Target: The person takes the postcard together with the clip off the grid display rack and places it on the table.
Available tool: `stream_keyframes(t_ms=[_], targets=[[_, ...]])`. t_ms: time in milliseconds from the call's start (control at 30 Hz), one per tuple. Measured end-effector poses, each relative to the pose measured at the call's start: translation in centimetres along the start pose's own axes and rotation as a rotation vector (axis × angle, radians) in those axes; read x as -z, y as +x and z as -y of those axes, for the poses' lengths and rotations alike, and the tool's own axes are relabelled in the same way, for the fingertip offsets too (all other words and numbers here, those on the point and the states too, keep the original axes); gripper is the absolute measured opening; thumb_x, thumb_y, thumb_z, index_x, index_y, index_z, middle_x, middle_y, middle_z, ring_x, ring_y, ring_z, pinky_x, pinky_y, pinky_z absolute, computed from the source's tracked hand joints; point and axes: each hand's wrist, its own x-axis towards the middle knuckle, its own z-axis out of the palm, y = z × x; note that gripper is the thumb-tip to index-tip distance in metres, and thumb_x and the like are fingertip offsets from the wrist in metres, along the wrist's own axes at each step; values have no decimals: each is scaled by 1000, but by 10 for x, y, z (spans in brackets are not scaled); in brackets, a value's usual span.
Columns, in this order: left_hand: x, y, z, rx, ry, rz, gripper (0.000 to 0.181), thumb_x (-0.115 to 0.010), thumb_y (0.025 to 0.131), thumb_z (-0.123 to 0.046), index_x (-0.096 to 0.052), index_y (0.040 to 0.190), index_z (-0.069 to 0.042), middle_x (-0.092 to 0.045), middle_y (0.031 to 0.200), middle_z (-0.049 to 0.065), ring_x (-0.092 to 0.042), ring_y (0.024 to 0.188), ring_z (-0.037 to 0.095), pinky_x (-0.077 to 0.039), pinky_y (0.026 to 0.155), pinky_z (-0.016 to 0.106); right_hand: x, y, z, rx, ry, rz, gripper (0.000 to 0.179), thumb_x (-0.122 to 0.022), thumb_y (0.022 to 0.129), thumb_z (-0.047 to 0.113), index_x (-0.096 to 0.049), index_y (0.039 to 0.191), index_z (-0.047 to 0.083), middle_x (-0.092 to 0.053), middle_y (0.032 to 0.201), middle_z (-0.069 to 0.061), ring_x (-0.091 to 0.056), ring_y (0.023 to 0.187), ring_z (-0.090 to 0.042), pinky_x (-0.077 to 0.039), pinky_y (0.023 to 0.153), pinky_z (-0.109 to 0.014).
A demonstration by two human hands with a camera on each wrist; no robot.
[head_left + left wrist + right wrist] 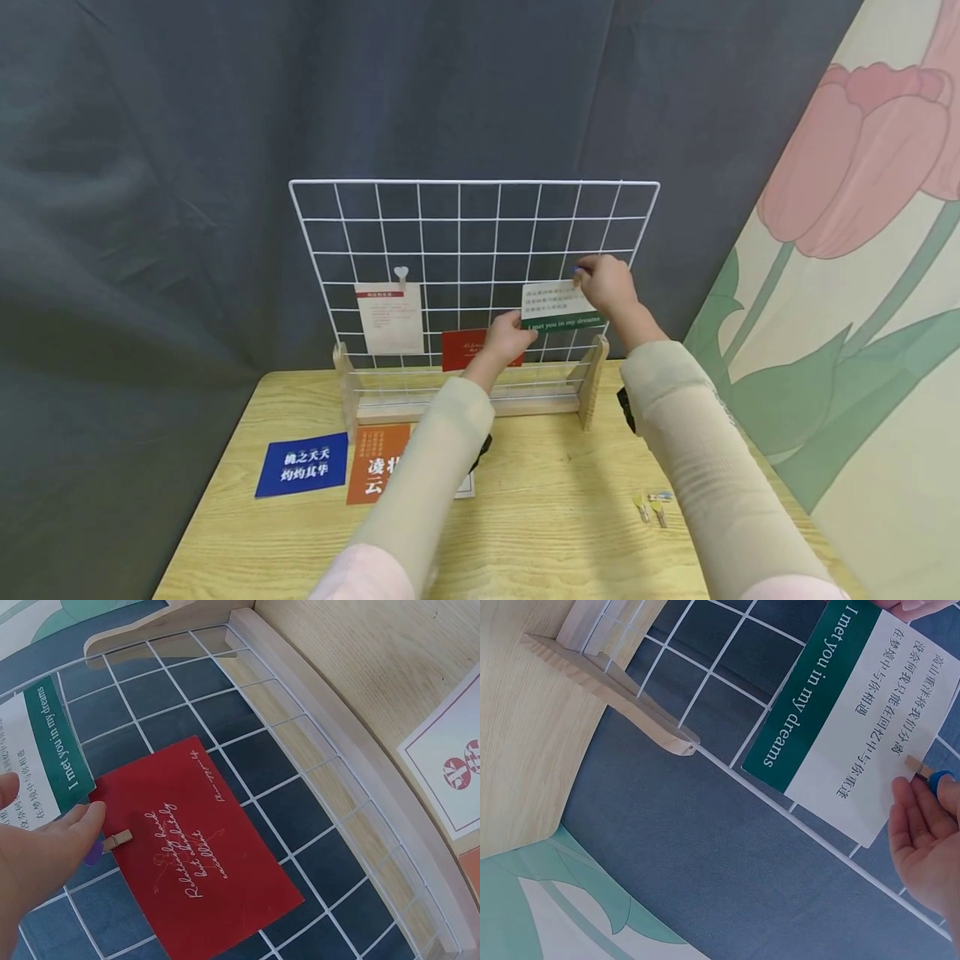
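A white and green card (558, 307) with printed text lies against the white wire grid (459, 250). My left hand (510, 337) pinches its left edge between thumb and fingers. At the card's upper edge, my right hand (606, 287) pinches a small wooden clothespin (920, 768) with a blue top, its wooden tip overlapping the card. Just below and left hangs a red card (199, 847), fastened by another clothespin (117, 840) with a purple top close to my left fingers. In the head view, my left hand and forearm partly hide the red card.
A white card (392, 321) hangs at the grid's left from a heart-topped clip (402, 275). On the table lie a blue card (303, 467), an orange card (375, 467), a partly hidden white card (457, 769) and several small clips (652, 507) at right. Wooden feet (592, 383) support the grid.
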Motion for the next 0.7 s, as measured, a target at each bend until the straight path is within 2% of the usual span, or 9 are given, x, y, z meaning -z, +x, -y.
stream_keyframes(t_ms=[233, 367, 500, 700], targets=[[-3, 0, -3, 22, -65, -44, 31, -57, 80, -2, -55, 111, 2, -58, 104, 12, -55, 89, 17, -45, 70, 23, 1, -1, 1, -4, -1, -11, 25, -48, 88, 12, -59, 105, -2, -58, 102, -19, -50, 96, -35, -39, 81, -44], [-5, 0, -4, 41, -48, -120, 26, -58, 78, -3, -60, 104, 2, -63, 93, 9, -56, 75, 13, -44, 58, 19, 0, -1, 0, 0, -1, -27, 24, -49, 87, 12, -60, 104, -1, -58, 101, -18, -51, 96, -35, -39, 81, -44], [-7, 0, -5, 64, -6, -180, 18, -59, 76, -4, -64, 92, 2, -63, 80, 6, -50, 60, 11, -38, 47, 19, -1, -1, -1, -3, 17, -41, 22, -50, 86, 11, -60, 102, -2, -59, 99, -18, -52, 93, -35, -40, 80, -43], [-7, 0, -6, 77, -13, -202, 11, -63, 73, -3, -61, 82, 4, -60, 78, 8, -48, 60, 12, -39, 48, 19, -4, -1, 0, -14, 46, -59, 22, -49, 86, 10, -60, 100, -3, -59, 98, -19, -52, 92, -34, -41, 79, -43]])
